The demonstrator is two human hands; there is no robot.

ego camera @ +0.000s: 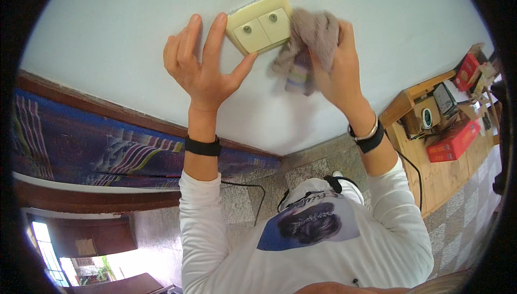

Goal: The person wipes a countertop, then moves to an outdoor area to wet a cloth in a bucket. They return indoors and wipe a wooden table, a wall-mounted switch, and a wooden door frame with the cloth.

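Observation:
A cream two-gang wall switch plate is fixed to the pale wall, with a round dark spot on each rocker. My left hand is spread at its left side; the index fingertip touches the plate's left edge and the thumb tip its lower edge. At the plate's right edge, my right hand grips a crumpled grey-brown cloth, which lies against the wall and the plate's side. The lower part of the cloth is blurred and shows some coloured patches.
A patterned blue-purple curtain hangs in a brown-framed opening at lower left. On the right, a wooden table bears a red box, a small wooden shelf and other boxes. A black cable hangs near my right arm; another crosses the floor.

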